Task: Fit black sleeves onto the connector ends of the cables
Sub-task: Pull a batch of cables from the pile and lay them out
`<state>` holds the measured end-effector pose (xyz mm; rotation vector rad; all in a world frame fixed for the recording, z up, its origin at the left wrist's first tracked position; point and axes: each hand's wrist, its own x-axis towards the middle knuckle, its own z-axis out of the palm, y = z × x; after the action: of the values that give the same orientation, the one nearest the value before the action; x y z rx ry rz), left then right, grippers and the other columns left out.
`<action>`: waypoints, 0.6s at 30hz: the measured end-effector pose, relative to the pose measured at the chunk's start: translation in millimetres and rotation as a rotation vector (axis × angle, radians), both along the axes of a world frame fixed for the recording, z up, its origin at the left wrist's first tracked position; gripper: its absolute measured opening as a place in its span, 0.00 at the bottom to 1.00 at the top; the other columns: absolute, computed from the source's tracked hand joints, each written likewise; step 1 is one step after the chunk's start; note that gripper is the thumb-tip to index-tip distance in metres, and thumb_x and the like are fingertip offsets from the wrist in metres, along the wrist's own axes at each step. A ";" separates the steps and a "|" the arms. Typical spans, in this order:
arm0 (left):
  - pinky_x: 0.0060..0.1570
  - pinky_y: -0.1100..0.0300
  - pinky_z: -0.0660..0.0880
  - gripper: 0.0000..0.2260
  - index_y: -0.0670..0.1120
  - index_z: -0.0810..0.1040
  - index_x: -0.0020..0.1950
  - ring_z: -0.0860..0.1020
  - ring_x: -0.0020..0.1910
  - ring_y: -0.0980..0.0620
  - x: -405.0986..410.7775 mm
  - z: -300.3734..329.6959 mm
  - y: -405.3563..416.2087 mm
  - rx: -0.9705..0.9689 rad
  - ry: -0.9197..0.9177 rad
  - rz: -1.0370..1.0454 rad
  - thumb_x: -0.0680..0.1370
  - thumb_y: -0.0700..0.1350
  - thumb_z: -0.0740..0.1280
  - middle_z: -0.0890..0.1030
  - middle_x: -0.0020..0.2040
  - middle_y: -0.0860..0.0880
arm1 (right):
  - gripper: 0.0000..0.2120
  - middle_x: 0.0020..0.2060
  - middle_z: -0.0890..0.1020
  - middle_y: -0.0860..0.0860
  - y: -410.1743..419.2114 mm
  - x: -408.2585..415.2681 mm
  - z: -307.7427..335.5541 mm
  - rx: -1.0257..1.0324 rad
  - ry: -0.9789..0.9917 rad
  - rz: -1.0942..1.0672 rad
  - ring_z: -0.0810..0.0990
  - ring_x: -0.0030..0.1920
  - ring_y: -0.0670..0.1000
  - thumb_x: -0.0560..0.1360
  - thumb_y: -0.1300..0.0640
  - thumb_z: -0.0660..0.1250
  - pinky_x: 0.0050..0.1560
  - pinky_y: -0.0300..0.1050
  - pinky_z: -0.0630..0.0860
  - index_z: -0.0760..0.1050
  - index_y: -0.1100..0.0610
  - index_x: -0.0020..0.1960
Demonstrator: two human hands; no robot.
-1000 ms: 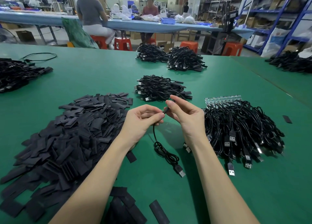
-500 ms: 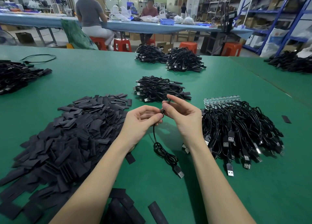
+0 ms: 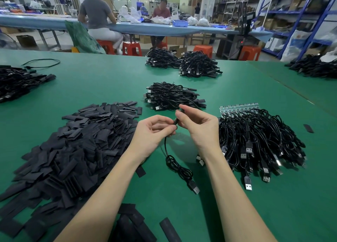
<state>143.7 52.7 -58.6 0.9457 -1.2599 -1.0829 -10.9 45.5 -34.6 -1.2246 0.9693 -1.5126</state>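
Observation:
Both hands meet above the middle of the green table (image 3: pixel 182 214). My left hand (image 3: pixel 153 134) pinches a thin black cable (image 3: pixel 177 167) just below its upper end. My right hand (image 3: pixel 198 125) pinches a black sleeve (image 3: pixel 176 120) on that upper end. The cable hangs down in a small coil, and its USB plug (image 3: pixel 194 187) lies on the table. A big heap of flat black sleeves (image 3: pixel 73 150) lies to the left. A pile of black USB cables (image 3: pixel 259 141) lies to the right.
A cable bundle (image 3: pixel 173 95) lies just beyond my hands, with more bundles (image 3: pixel 184 63) farther back and at both table sides. A green circuit strip (image 3: pixel 238 107) sits behind the right pile. Loose sleeves (image 3: pixel 169 229) lie near the front edge. People sit at a far bench.
Both hands have risen slightly and stay together at the cable's upper end; my right hand's fingers have shifted along the sleeve. The coil and plug have hardly moved.

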 end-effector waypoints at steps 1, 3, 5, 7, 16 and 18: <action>0.45 0.63 0.80 0.07 0.42 0.84 0.48 0.85 0.39 0.49 -0.3 -0.1 -0.3 0.000 0.004 0.005 0.73 0.34 0.76 0.86 0.40 0.42 | 0.10 0.43 0.88 0.52 0.2 1.3 0.4 -0.003 0.006 -0.006 0.86 0.44 0.49 0.73 0.63 0.77 0.56 0.54 0.83 0.87 0.52 0.51; 0.44 0.63 0.80 0.06 0.41 0.83 0.48 0.85 0.38 0.50 -1.2 0.0 -1.0 -0.003 0.012 0.010 0.73 0.34 0.76 0.86 0.39 0.42 | 0.11 0.43 0.87 0.54 1.6 4.3 0.9 0.008 0.001 -0.013 0.84 0.43 0.51 0.74 0.63 0.77 0.56 0.56 0.83 0.86 0.52 0.54; 0.43 0.63 0.80 0.06 0.40 0.83 0.48 0.85 0.37 0.51 -2.0 0.1 -1.4 -0.008 0.019 0.015 0.73 0.34 0.75 0.86 0.39 0.42 | 0.13 0.43 0.87 0.56 3.0 6.0 0.8 0.033 -0.011 -0.014 0.84 0.44 0.54 0.73 0.63 0.77 0.56 0.56 0.83 0.85 0.51 0.56; 0.43 0.63 0.79 0.06 0.39 0.83 0.48 0.85 0.37 0.51 -1.9 -0.1 -1.5 -0.008 0.018 0.021 0.73 0.34 0.75 0.86 0.39 0.42 | 0.14 0.42 0.88 0.56 3.5 7.2 0.5 0.045 0.001 -0.008 0.86 0.46 0.57 0.72 0.62 0.78 0.56 0.55 0.83 0.86 0.50 0.55; 0.43 0.64 0.80 0.06 0.42 0.83 0.46 0.85 0.38 0.50 -2.0 -2.8 -2.4 0.011 -0.009 0.040 0.73 0.34 0.76 0.86 0.38 0.42 | 0.13 0.45 0.87 0.60 0.3 7.0 0.5 0.118 -0.057 0.007 0.85 0.44 0.53 0.71 0.64 0.78 0.56 0.52 0.83 0.86 0.50 0.51; 0.44 0.63 0.80 0.06 0.42 0.84 0.46 0.85 0.38 0.50 -1.6 -2.9 -2.8 0.017 -0.017 0.039 0.73 0.34 0.76 0.86 0.38 0.42 | 0.12 0.45 0.87 0.60 -0.6 6.6 -0.5 0.123 -0.039 -0.015 0.86 0.47 0.55 0.71 0.63 0.79 0.59 0.56 0.82 0.86 0.50 0.51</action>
<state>142.2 49.9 -61.5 0.9901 -1.2434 -1.0584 -4.3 45.0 -35.0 -1.0990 1.0319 -1.4605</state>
